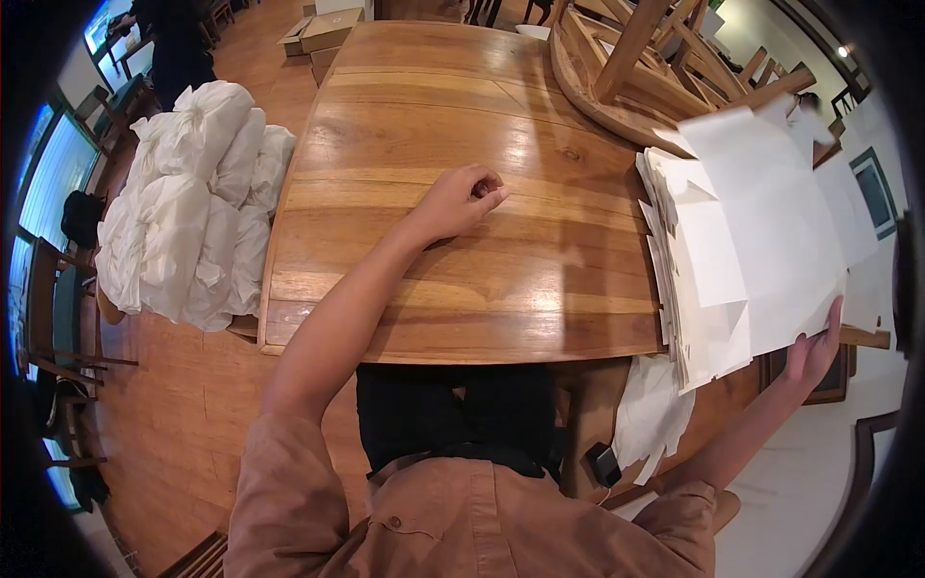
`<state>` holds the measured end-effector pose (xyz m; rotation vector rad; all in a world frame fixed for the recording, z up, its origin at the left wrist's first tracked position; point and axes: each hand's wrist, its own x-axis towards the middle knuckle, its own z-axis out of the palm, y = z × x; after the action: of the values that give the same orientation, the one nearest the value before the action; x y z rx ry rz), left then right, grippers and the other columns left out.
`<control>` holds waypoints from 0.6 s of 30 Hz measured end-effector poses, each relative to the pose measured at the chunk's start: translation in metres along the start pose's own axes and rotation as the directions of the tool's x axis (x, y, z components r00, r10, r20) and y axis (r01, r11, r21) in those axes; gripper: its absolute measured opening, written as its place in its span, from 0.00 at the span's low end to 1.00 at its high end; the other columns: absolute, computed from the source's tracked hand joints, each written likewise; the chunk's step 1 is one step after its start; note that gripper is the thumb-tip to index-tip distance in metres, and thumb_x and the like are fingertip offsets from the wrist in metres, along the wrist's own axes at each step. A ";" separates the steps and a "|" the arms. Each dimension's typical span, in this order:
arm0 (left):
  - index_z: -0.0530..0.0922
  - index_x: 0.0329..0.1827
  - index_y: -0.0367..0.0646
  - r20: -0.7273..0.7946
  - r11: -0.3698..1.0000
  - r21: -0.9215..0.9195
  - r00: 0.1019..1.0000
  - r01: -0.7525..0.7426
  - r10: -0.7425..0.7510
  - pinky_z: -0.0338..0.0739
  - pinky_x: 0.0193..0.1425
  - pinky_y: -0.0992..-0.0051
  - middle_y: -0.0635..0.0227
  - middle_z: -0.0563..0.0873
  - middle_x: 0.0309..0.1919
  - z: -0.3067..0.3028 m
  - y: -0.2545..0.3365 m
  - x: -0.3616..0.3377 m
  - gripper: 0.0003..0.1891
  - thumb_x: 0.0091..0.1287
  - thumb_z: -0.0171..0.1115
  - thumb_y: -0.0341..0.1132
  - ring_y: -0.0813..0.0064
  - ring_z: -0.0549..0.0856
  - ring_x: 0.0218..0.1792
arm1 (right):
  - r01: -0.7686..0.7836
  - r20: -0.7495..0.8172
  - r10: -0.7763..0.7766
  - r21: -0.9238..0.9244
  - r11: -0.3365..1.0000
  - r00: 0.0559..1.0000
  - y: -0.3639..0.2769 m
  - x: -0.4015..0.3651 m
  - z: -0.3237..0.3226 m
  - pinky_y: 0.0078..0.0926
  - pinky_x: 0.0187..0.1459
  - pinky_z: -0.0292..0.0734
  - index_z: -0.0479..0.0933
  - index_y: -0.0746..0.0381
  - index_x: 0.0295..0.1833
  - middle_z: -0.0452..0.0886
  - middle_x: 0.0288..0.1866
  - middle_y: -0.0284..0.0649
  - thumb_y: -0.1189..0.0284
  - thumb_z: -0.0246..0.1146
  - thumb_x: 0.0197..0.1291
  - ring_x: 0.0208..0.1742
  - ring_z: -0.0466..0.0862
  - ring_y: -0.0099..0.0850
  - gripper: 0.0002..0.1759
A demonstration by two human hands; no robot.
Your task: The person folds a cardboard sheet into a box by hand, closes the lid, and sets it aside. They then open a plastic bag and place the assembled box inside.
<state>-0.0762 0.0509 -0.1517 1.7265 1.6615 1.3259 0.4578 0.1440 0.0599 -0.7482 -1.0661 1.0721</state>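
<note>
Sheet (771, 222): one, white, flat, stiff card with cut flaps and angled folds. It is lying on top of the stack (686, 328), overhanging the table's right edge.

Stack: one, many like white sheets, with edges fanning unevenly. It is resting on the right end of the table (482, 289), partly past the rim.

Right hand (814, 352): its fingers are closing on the sheet's near corner and gripping it from below.

Left hand (462, 197): it is resting mid-table, well apart from the stack, its fingers curling into a loose fist. No object is showing in it.

Table: one, with glossy wooden planks of warm brown showing grain and glare, and a curved left edge.

Frame (626, 77): one, of pale wooden slats and a curved rim, sitting at the table's far right, just behind the stack.

Bundles (183, 212): white, soft and crumpled, tied at the tops and piling up just beside the table's left edge. The exact count is unclear.

Boxes (328, 29): two, of brown cardboard, standing beyond the far end.

Floor (173, 405): wooden boards on the left. Windows (53, 173) are lining the left wall.
</note>
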 end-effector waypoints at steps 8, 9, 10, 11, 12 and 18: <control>0.77 0.62 0.34 -0.016 0.667 -0.714 0.949 0.210 -0.316 0.82 0.55 0.70 0.58 0.88 0.51 -0.018 -0.031 0.016 0.26 0.78 0.56 0.52 0.65 0.87 0.47 | -0.127 0.198 0.127 -0.013 0.992 0.972 0.055 -0.004 0.115 0.33 0.66 0.76 0.72 0.69 0.69 0.80 0.65 0.44 0.62 0.61 0.73 0.63 0.82 0.34 0.27; 0.77 0.62 0.34 -0.016 0.668 -0.713 0.949 0.211 -0.316 0.82 0.55 0.70 0.58 0.88 0.51 -0.024 -0.031 0.014 0.26 0.78 0.56 0.52 0.65 0.87 0.47 | -0.103 0.216 0.115 -0.066 0.993 0.970 0.075 -0.003 0.128 0.33 0.64 0.77 0.72 0.69 0.68 0.81 0.64 0.44 0.62 0.61 0.73 0.62 0.83 0.34 0.27; 0.73 0.66 0.35 0.022 0.486 -0.853 0.941 0.193 -0.336 0.81 0.60 0.69 0.56 0.85 0.56 -0.034 -0.026 0.011 0.29 0.79 0.51 0.54 0.63 0.87 0.51 | -0.187 0.290 0.210 -0.105 0.977 0.934 0.092 -0.004 0.142 0.32 0.61 0.79 0.74 0.69 0.66 0.82 0.61 0.43 0.61 0.62 0.73 0.58 0.84 0.33 0.26; 0.70 0.70 0.36 0.062 0.277 -0.946 0.936 0.166 -0.347 0.81 0.65 0.69 0.54 0.83 0.61 -0.042 -0.024 0.009 0.31 0.81 0.45 0.57 0.62 0.86 0.55 | -0.265 0.358 0.302 -0.150 0.953 0.883 0.111 -0.004 0.153 0.31 0.58 0.81 0.75 0.69 0.64 0.84 0.58 0.43 0.60 0.62 0.73 0.55 0.86 0.32 0.25; 0.68 0.71 0.37 -0.037 0.348 -0.934 0.944 0.083 -0.327 0.79 0.68 0.67 0.48 0.79 0.65 -0.043 -0.028 0.004 0.36 0.80 0.37 0.62 0.59 0.85 0.60 | -0.332 0.425 0.368 -0.158 0.930 0.827 0.141 0.002 0.159 0.30 0.54 0.82 0.76 0.68 0.61 0.85 0.55 0.42 0.61 0.63 0.72 0.52 0.87 0.32 0.23; 0.68 0.72 0.37 -0.212 0.415 -0.905 0.944 -0.091 -0.253 0.79 0.68 0.66 0.45 0.78 0.65 -0.057 -0.029 -0.015 0.37 0.80 0.36 0.63 0.59 0.84 0.60 | -0.483 0.473 0.628 -0.401 0.778 0.618 0.251 -0.027 0.206 0.30 0.52 0.82 0.78 0.65 0.58 0.85 0.50 0.41 0.65 0.67 0.68 0.48 0.86 0.29 0.19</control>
<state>-0.1370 0.0249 -0.1539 0.7432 0.7446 2.0018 0.1805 0.1999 -0.1024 -1.0157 -1.5626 1.8307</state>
